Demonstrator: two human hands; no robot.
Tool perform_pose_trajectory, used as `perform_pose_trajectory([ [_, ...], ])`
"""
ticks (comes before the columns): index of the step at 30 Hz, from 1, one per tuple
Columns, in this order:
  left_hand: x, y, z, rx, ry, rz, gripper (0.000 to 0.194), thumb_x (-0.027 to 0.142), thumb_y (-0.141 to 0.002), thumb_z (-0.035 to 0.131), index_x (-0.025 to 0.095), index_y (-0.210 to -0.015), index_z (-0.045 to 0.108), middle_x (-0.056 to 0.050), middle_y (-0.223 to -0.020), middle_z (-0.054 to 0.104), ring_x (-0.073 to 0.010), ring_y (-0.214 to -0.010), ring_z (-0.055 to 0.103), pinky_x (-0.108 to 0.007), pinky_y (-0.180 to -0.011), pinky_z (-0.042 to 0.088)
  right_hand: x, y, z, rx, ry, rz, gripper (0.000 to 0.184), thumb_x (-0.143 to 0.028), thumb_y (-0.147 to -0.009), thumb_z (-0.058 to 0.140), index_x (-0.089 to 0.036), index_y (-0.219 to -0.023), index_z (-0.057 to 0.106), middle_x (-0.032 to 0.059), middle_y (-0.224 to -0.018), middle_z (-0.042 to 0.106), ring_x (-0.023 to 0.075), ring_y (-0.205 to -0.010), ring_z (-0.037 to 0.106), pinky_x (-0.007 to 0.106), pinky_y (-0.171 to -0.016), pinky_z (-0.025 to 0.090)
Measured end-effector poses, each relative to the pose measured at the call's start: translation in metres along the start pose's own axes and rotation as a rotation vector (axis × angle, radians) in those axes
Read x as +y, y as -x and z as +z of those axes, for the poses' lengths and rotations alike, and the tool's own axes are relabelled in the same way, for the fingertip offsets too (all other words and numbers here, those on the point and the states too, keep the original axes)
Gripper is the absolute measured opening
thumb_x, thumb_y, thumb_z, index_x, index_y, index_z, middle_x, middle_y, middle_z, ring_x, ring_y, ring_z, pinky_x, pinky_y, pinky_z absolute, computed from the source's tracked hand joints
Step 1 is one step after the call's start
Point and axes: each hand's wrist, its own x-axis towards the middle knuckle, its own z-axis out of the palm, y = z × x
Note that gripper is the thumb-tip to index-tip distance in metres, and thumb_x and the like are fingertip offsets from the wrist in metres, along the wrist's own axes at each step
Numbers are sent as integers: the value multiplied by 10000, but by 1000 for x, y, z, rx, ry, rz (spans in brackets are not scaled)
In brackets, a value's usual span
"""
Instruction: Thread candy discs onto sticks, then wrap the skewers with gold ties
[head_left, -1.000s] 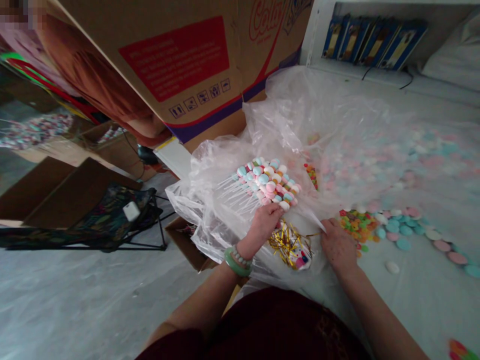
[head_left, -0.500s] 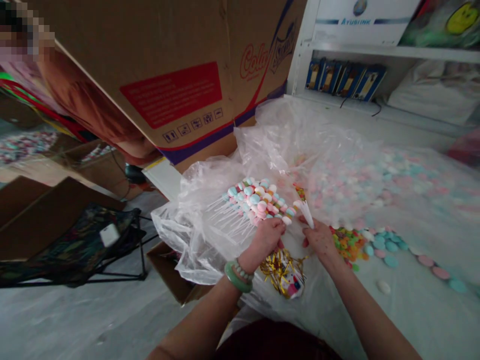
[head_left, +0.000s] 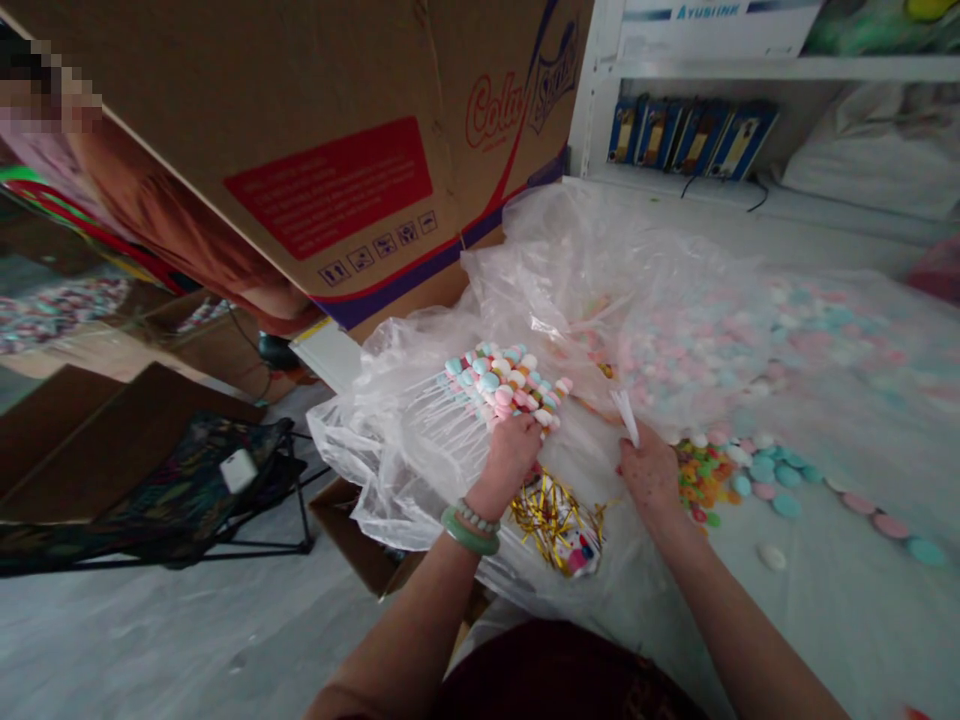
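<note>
Candy skewers (head_left: 504, 382) meet left hand (head_left: 514, 452) at near edge; right hand (head_left: 651, 478) apart.

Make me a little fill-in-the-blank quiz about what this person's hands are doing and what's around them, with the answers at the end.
1. The hand at the near edge of the candy skewers is the person's ____ hand.
2. The thin sticks held in the right hand are coloured ____.
3. The shiny tinsel lying between the person's forearms is coloured ____.
4. The outlined red word on the big cardboard box reads "____".

Missing words: left; white; gold; Cola.
</note>
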Motion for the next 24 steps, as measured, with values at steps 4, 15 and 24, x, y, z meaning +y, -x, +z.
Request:
perform_pose_trajectory([
  [4, 7, 4, 5, -38, -169, 48, 283, 266, -869, 391, 162, -814, 648, -27, -665, 627, -116, -529, 550, -232, -513, 392, -14, 17, 12, -48, 234, -200, 298, -206, -884, 388, -206, -1076, 617, 70, -1069, 629, 185, -878, 609, 268, -727, 434],
  [15, 11, 27, 12, -19, -674, 175, 324, 160, -879, 331, 102, -951, 641, -184, -865, 636, -277, -847, 607, -368, -703, 435, 13, -1, 15, -20, 445, -98, 262, -209, -871, 418, -153, -1033, 615, 90, -956, 640, 212, -922, 581, 313, -838, 387],
  [24, 14, 44, 7, -18, -735, 244, 325, 154, -878, 321, 85, -960, 628, -206, -905, 626, -317, -891, 586, -399, -726, 414, 9, 4, 4, -37, 434, -135, 271, -212, -871, 416, -132, -1032, 617, 100, -972, 633, 212, -926, 569, 306, -830, 391],
])
